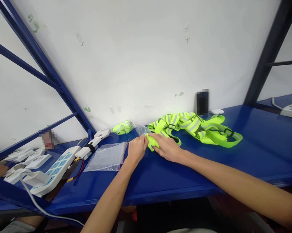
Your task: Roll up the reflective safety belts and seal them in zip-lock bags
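A small folded bundle of neon-yellow reflective strap (152,142) sits between my two hands, just above the blue shelf. My right hand (169,148) closes over its right side, fingers pressed onto it. At the bundle's left edge, my left hand (137,149) is closed, its thumb side against the strap; the fingertips are hidden. Just behind the hands lies a clear plastic bag (141,129), partly covered. To the right spreads a loose heap of reflective straps (191,126) with grey stripes and black buckles. A packed reflective bundle (123,127) rests by the wall.
Left of my hands lies a flat clear zip bag (105,157). Beyond it are a small white fan (102,133), a cable with yellow connectors (81,169) and a white power strip (59,168). A dark phone-like object (202,103) leans on the wall beside a white round item (217,111).
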`<state>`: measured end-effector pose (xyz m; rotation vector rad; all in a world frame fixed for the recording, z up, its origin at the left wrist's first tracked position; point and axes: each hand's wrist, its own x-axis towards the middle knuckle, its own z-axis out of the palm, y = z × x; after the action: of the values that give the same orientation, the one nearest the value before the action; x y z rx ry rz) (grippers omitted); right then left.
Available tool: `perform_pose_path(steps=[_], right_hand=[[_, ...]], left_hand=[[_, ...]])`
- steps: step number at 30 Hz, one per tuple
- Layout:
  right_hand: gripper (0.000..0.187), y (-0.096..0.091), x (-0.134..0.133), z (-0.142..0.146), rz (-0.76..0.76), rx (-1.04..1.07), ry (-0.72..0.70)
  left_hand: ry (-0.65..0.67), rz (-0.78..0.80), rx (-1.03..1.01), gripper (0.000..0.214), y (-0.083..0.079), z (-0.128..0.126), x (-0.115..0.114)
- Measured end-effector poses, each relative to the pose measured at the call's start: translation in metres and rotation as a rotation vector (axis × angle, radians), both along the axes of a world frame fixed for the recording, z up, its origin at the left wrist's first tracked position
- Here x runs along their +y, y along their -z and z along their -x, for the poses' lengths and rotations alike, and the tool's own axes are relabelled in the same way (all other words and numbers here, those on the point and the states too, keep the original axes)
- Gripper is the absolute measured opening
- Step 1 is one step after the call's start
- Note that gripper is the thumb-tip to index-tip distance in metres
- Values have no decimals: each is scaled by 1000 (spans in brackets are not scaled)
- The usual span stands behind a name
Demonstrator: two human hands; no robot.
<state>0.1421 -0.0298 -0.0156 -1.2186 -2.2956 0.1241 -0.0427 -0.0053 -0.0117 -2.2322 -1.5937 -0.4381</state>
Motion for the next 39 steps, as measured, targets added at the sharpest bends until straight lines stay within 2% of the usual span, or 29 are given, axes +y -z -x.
perform_pose_path(steps=[9,16,18,25,28,30,34,39], right_hand=[[53,1,3,-1,-38,-21,-11],[51,0,2,-1,-47,-35,-2],[51,-2,1,1,-31,-46,29],[65,-10,-2,7,34,-42,156],[62,-10,2,6,21,-27,164],[59,-8,7,3,17,18,152],[61,-2,13,-2,28,153,104],[60,7,15,-2,32,199,19]], left_hand=[[28,-57,-16,31,4,2,2],[269,-121,-8,27,3,9,2],[301,-116,9,25,1,9,0],[222,-165,84,25,-3,-4,-7],[219,-198,27,30,-3,-6,-8],[265,-189,-53,28,-3,-4,-7],[380,-95,-251,13,-1,0,-4],[375,32,-336,7,4,2,1]])
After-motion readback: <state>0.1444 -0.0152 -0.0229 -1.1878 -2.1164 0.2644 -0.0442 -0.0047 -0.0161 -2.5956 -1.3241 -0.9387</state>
